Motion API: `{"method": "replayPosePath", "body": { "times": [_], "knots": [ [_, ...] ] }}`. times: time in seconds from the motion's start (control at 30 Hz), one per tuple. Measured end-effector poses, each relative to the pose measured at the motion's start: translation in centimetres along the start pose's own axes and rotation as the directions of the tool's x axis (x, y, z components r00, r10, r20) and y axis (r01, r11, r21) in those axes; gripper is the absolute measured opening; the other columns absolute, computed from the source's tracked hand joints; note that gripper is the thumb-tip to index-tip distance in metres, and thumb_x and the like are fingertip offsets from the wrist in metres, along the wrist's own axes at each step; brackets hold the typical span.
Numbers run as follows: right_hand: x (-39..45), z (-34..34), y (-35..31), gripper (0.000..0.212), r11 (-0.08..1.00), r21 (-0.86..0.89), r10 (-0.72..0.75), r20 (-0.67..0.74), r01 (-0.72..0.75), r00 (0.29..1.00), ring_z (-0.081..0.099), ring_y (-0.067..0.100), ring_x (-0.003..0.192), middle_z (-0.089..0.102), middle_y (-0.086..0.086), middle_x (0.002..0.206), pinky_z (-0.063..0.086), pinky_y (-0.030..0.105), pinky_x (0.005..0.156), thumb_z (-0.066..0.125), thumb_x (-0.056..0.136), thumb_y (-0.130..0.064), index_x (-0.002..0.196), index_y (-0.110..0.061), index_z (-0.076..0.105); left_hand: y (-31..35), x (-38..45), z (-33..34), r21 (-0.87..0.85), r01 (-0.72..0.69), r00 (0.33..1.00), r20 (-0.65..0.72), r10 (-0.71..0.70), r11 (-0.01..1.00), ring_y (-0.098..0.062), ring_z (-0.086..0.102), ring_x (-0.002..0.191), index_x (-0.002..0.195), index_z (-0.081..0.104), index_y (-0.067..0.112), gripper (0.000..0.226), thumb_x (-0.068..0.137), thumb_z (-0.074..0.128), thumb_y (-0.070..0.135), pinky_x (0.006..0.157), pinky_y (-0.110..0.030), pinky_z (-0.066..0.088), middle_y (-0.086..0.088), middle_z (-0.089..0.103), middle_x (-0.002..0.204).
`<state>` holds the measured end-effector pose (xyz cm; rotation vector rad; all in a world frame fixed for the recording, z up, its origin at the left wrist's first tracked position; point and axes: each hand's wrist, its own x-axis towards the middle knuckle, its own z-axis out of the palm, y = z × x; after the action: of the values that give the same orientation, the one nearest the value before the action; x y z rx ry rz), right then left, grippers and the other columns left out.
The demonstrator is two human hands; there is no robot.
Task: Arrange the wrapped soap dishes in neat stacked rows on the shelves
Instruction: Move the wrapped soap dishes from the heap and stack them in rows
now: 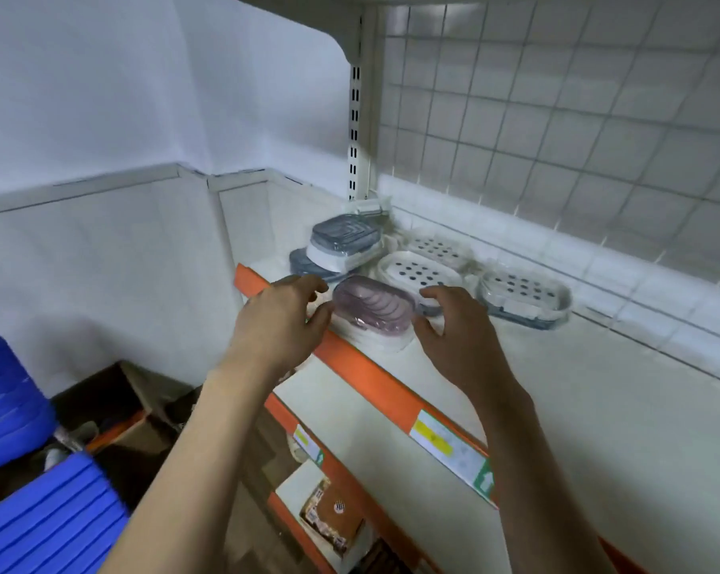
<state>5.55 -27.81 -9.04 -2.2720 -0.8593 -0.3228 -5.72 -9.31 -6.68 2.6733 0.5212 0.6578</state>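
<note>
the purple soap dish (374, 310) was seen on top of a white wrapped dish at the front edge of the shelf (598, 408), just behind its orange strip (366, 370), between the left hand (286, 314) and the right hand (460, 325). it was shown as an oval, translucent piece with curved ribs, sealed in clear film. the fingers of both hands were held loosely curved and fairly wide apart at either end of it; whether the tips touched the wrap could not be told.
</note>
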Motion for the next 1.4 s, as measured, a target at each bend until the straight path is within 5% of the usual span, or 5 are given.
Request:
{"method": "replayPosePath", "body": {
  "times": [0.3, 0.57, 0.97, 1.1, 1.4],
  "knots": [
    [8.1, 0.2, 0.2, 0.039, 0.976, -0.181, 0.12, -0.003, -0.118, 0.993, 0.046, 0.028, 0.121, 0.053, 0.009, 0.13, 0.034, 0.034, 0.099, 0.059, 0.09, -0.021, 0.128, -0.011, 0.054, -3.6, 13.0, 0.0, -0.075, -0.243, 0.97, 0.013, 0.244, 0.967, -0.022, 0.059, 0.097, 0.117, 0.06, 0.018, 0.028, 0.093, 0.054, 0.031, 0.075, -0.028, 0.042, -0.001, 0.065, 0.107],
    [13.6, 0.4, 0.8, 0.043, 0.86, -0.377, 0.365, -0.013, -0.343, 0.931, 0.043, 0.029, 0.122, 0.047, 0.01, 0.135, 0.039, 0.036, 0.097, 0.056, 0.092, -0.027, 0.133, -0.016, 0.048, -5.2, 24.7, 3.2, -0.127, -0.359, 0.897, 0.227, 0.38, 0.925, -0.027, 0.056, 0.109, 0.121, 0.058, 0.015, 0.035, 0.09, 0.059, 0.032, 0.082, -0.031, 0.041, -0.009, 0.061, 0.118],
    [17.9, 3.2, 3.1, 0.053, 0.643, -0.479, 0.678, -0.007, -0.597, 0.735, 0.044, 0.035, 0.124, 0.043, 0.017, 0.138, 0.039, 0.043, 0.102, 0.042, 0.097, -0.046, 0.139, -0.015, 0.038, -4.1, 30.0, 9.1, -0.126, -0.152, 0.868, 0.458, 0.194, 0.98, -0.04, 0.032, 0.131, 0.146, 0.023, 0.029, 0.07, 0.087, 0.053, 0.053, 0.106, -0.052, 0.032, -0.016, 0.029, 0.147],
    [18.3, 4.0, 4.3, 0.059, 0.597, -0.481, 0.741, 0.023, -0.642, 0.672, 0.043, 0.036, 0.126, 0.042, 0.019, 0.138, 0.037, 0.043, 0.103, 0.04, 0.096, -0.05, 0.142, -0.013, 0.031, -4.3, 30.9, 10.9, -0.095, -0.082, 0.819, 0.561, 0.121, 0.992, -0.036, 0.044, 0.123, 0.141, 0.028, 0.027, 0.083, 0.075, 0.056, 0.068, 0.1, -0.052, 0.039, -0.011, 0.043, 0.139],
    [18.8, 5.0, 6.4, 0.076, 0.55, -0.537, 0.788, 0.081, -0.64, 0.61, 0.034, 0.031, 0.136, 0.038, 0.009, 0.149, 0.02, 0.046, 0.11, 0.037, 0.092, -0.064, 0.149, -0.02, 0.013, -3.9, 31.4, 11.9, -0.099, -0.083, 0.848, 0.515, 0.122, 0.992, -0.028, 0.053, 0.109, 0.125, 0.048, 0.013, 0.062, 0.073, 0.074, 0.034, 0.083, -0.04, 0.047, -0.007, 0.056, 0.117]
  ]
}}
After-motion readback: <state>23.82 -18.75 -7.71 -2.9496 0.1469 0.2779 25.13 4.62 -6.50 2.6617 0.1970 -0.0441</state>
